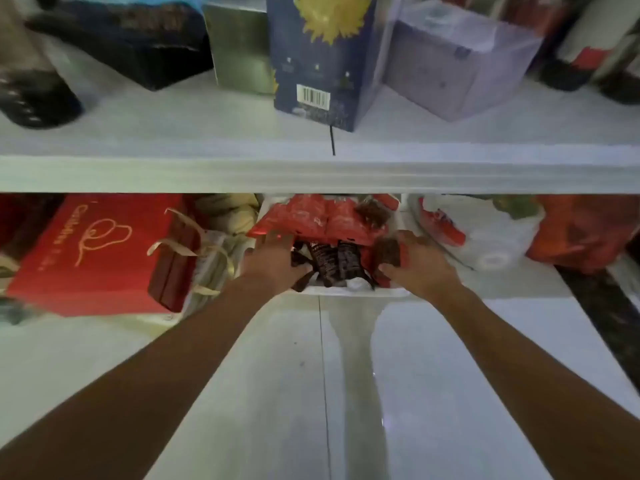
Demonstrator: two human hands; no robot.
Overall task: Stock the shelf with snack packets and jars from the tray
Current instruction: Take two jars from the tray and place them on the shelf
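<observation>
A white tray [349,292] sits on the floor under the white shelf board [311,174], packed with red snack packets [311,216] and dark brown packets [330,263]. My left hand [277,261] reaches into the tray's left side, its fingers on a red packet and its thumb against the dark packets. My right hand [415,261] is at the tray's right side, with its fingers curled round a dark brown and red packet [388,252]. Both forearms stretch down from the bottom of the frame.
On the shelf stand a dark blue box with a yellow flower [322,57], a clear lilac box [457,64], a silver box [242,46] and dark packages. On the floor, a red gift bag [93,254] lies left of the tray, white and red plastic bags [485,233] lie right.
</observation>
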